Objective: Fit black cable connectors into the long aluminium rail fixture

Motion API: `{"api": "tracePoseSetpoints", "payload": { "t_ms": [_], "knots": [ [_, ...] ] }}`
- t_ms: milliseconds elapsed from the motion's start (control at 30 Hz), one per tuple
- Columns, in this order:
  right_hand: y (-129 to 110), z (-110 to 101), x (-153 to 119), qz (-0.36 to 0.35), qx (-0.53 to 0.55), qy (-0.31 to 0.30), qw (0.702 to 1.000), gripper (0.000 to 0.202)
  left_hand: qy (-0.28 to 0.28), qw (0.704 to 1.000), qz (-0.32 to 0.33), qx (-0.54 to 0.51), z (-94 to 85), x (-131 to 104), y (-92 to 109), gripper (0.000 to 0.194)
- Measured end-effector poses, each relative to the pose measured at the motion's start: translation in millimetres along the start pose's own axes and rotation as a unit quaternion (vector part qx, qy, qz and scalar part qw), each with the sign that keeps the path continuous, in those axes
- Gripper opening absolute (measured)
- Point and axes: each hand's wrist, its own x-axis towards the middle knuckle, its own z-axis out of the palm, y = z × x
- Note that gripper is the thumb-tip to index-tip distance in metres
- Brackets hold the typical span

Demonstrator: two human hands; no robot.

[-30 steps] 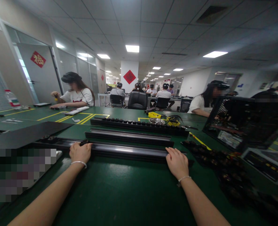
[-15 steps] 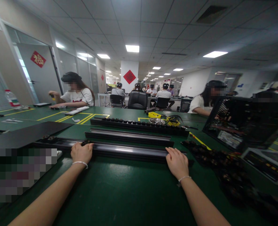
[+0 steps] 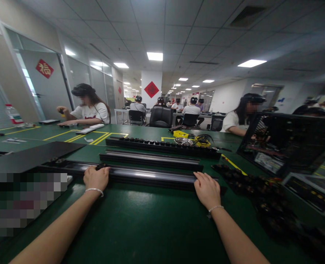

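Note:
A long black rail [image 3: 151, 175] with a shiny inner channel lies crosswise on the green table in front of me. My left hand [image 3: 96, 179] is closed at its left part, thumb and fingers pinching a small black part [image 3: 102, 166] at the channel. What that part is, I cannot make out. Near the rail's other end, my right hand [image 3: 208, 189] grips the edge, its fingertips over the top and the thumb hidden. Behind lies a second, shorter black rail [image 3: 151, 157]. Farther back, another black strip [image 3: 162, 146] carries a row of small black parts.
To the right lie a heap of black parts [image 3: 277, 205], a power supply unit [image 3: 310, 192] and an open computer case [image 3: 288, 143]. A dark sheet [image 3: 49, 152] lies left. Yellow trays [image 3: 180, 134] and a metal bowl [image 3: 183, 141] stand behind. Co-workers sit across the table.
Both my hands keep almost the same place on the rail; the left has shifted very slightly right. The rails have not visibly moved. People at the far right have shifted.

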Motion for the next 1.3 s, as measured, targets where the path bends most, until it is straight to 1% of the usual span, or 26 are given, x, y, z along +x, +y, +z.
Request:
{"api": "tracePoseSetpoints", "payload": {
  "t_ms": [100,233,567,767,967,1167,1300],
  "knots": [
    [0,-1,0,0.001,-0.002,-0.003,1.0,0.046,0.012,1.0,0.004,-0.002,5.0,2,-2,0.043],
    [0,-2,0,0.002,-0.001,-0.012,1.0,0.046,0.013,1.0,0.002,0.003,8.2,3,-4,0.044],
    [0,-2,1,0.005,0.002,-0.018,1.0,0.047,0.009,1.0,0.001,0.008,0.8,-4,3,0.043],
    [1,0,1,0.002,0.003,-0.012,1.0,0.047,0.0,1.0,0.01,0.015,1.4,-3,3,0.045],
    [1,2,1,-0.001,-0.005,-0.004,1.0,0.046,0.009,1.0,0.017,0.021,1.5,-5,3,0.044],
    [0,-1,0,0.002,-0.011,-0.009,1.0,0.046,-0.004,0.999,0.032,0.03,-1.7,-7,7,0.043],
    [-1,-3,0,0.002,-0.012,-0.02,1.0,0.047,0.0,0.998,0.042,0.041,-2.2,-9,8,0.042]
  ]
}}
